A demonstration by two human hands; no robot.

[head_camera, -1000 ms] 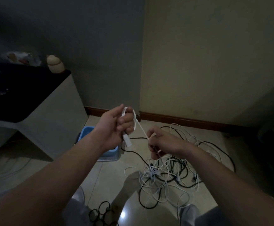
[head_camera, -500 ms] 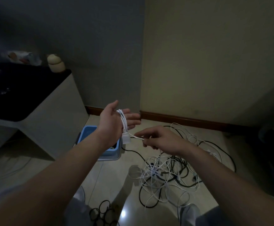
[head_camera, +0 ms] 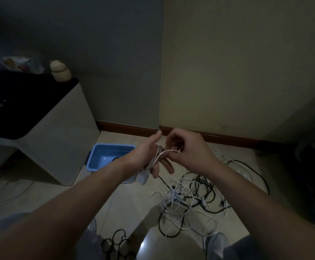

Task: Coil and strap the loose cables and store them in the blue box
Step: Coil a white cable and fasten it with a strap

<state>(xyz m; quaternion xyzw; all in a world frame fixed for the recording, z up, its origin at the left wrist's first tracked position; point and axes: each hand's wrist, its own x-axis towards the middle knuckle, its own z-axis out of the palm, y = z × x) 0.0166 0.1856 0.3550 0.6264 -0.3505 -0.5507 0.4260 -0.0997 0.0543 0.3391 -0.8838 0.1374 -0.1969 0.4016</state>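
At the bottom edge, between the person's knees, a few loops of black cable (head_camera: pixel 119 246) lie on the pale tiled floor. Just beyond them spreads a heap of loose cables (head_camera: pixel 188 199), white and black strands tangled together and running off to the right. Above that heap both forearms reach forward and the hands meet. The left hand (head_camera: pixel 149 154) is held flat, fingers straight and pointing down to the right, thumb stretched upward. A white cable (head_camera: pixel 157 155) is wound in several turns across its fingers, and a small white plug (head_camera: pixel 143 177) hangs below the palm. The right hand (head_camera: pixel 188 149) sits just beside it with its fingers curled, pinching the free end of that white cable at the fingertips, so a short stretch runs taut between the two hands. Behind and below the left wrist the blue box (head_camera: pixel 111 146) stands open on the floor, partly hidden by the arm, with something dark inside that is too dim to tell. It sits close against a white cabinet (head_camera: pixel 59 147) with a black top, which carries a rounded beige container (head_camera: pixel 60 73) near its corner. Farther back a brown skirting board (head_camera: pixel 126 126) runs along the foot of the walls.
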